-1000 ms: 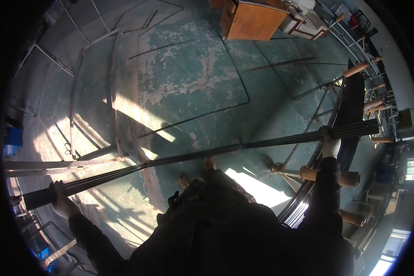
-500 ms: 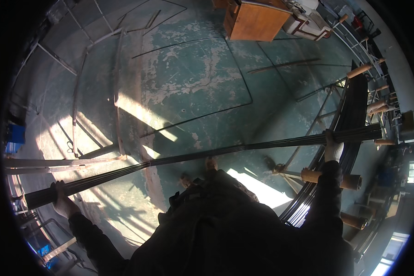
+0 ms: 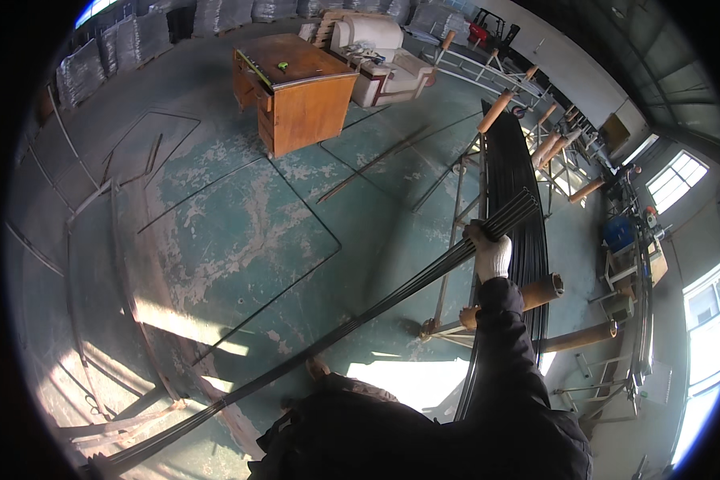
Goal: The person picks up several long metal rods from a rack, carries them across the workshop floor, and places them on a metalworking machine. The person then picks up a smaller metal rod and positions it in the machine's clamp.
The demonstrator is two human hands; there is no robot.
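Compared w/ half a sec ago, the view is turning right: the wooden desk (image 3: 308, 116) is now standing left of top centre, and the bundle of dark rods (image 3: 356, 322) is slanting more steeply, from lower left up to right of centre. The R hand (image 3: 492, 253), gloved, is grasping the bundle near its upper end, fingers wrapping around it. The L hand (image 3: 98, 464) is showing only partly at the lower-left rim; whether its fingers are gripping, I cannot tell. The bundle's upper end is overlapping the long dark stack (image 3: 518, 168), right of centre; contact is unclear. For the work, this is probably meaning that the bundle is swinging together w/ the body.
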